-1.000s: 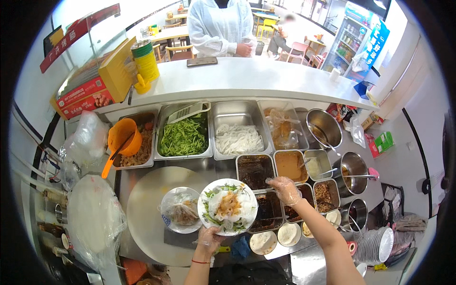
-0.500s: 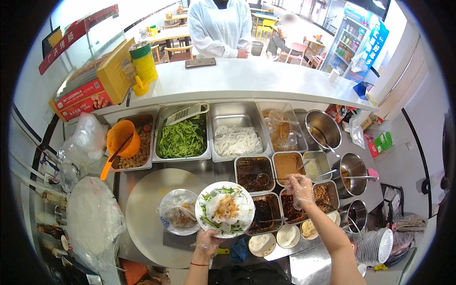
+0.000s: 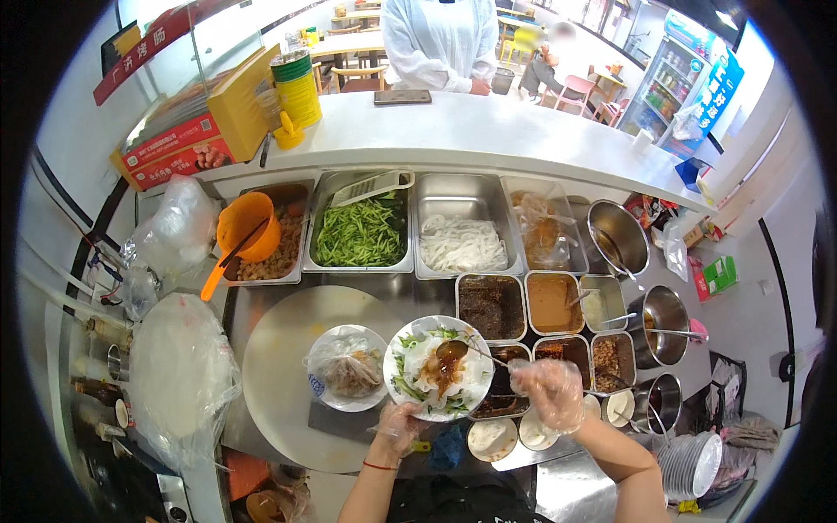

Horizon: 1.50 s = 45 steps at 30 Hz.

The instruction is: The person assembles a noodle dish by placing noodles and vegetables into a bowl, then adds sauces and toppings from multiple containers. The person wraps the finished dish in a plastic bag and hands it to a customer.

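Observation:
My left hand, in a thin clear glove, grips the near rim of a white bowl filled with pale noodles, green shreds and brown sauce. My right hand, also gloved, holds a metal ladle whose scoop hangs over the noodles with dark sauce in it. The bowl hovers just left of the small square sauce tins. Beside it on the left sits a second bowl wrapped in a clear bag.
Steel trays hold green shreds, white noodles and an orange scoop. Round pots stand at right. A round steel board lies under the bowls. A person in white waits behind the white counter.
My right hand went from the bowl out to the sauce tins, then came back holding a ladle of dark sauce over the noodles. The bowl stayed in my left hand.

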### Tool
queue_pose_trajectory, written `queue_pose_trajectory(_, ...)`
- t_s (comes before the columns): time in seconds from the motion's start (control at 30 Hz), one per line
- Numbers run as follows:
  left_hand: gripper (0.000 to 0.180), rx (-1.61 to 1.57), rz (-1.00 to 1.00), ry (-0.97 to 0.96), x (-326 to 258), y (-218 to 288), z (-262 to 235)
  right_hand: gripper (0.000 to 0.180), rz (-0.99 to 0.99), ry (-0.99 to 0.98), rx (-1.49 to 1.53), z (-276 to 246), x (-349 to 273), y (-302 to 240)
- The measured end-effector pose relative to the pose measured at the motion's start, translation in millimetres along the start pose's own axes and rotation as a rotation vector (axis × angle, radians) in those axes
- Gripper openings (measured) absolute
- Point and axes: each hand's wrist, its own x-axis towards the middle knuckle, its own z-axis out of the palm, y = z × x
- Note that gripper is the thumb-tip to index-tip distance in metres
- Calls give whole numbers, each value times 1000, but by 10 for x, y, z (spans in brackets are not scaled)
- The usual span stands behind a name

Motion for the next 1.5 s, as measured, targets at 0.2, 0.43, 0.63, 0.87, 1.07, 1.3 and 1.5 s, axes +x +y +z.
queue_pose_trajectory(0.2,62,-2,-4,15,-24,34,71,41,-319,-79,-182,17,-161,-78)
queue_pose_trajectory(0.43,62,23,12,-3,-17,50,56,24,-219,31,-165,60,-235,18)
queue_pose_trajectory(0.63,66,-45,45,-56,-66,48,111,13,213,285,-157,32,-93,764)
queue_pose_trajectory(0.87,61,16,41,26,-89,79,94,9,157,94,-337,338,-199,1584)
queue_pose_trajectory(1.07,63,-64,60,-33,-168,107,290,21,478,158,-185,305,-189,1741)
queue_pose_trajectory(1.3,68,-66,-10,-15,-101,89,379,48,776,601,131,-252,-31,2249)
queue_pose_trajectory(1.5,65,31,-39,-84,33,-60,644,37,1022,310,-220,-734,-50,2579)
